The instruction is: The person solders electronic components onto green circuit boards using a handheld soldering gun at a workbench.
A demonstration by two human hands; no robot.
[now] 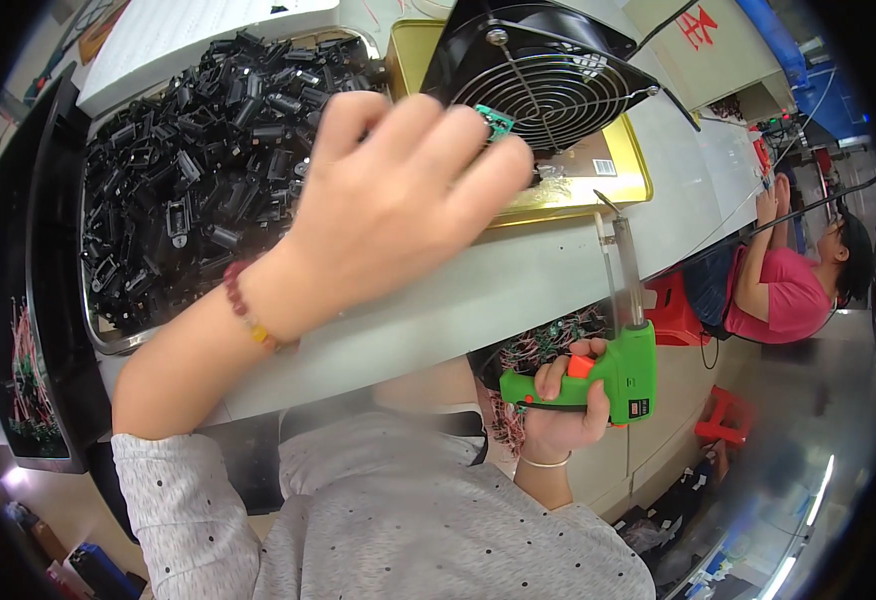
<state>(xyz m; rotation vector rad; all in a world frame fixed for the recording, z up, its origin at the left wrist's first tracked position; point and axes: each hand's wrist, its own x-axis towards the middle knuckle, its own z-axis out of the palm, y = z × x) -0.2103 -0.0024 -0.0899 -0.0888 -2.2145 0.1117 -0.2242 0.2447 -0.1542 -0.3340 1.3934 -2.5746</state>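
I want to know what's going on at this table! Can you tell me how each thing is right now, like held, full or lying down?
Left hand: raised, fingers pinching a small green circuit board.
Right hand: gripping a green soldering gun, tip pointing up.
Metal tray: heaped full of black plastic parts.
Fan: tilted on the yellow tray; spinning or not, cannot tell.

Bright, even overhead light, soft shadows, strong fisheye bending with dark vignetted corners, blurred right rim.
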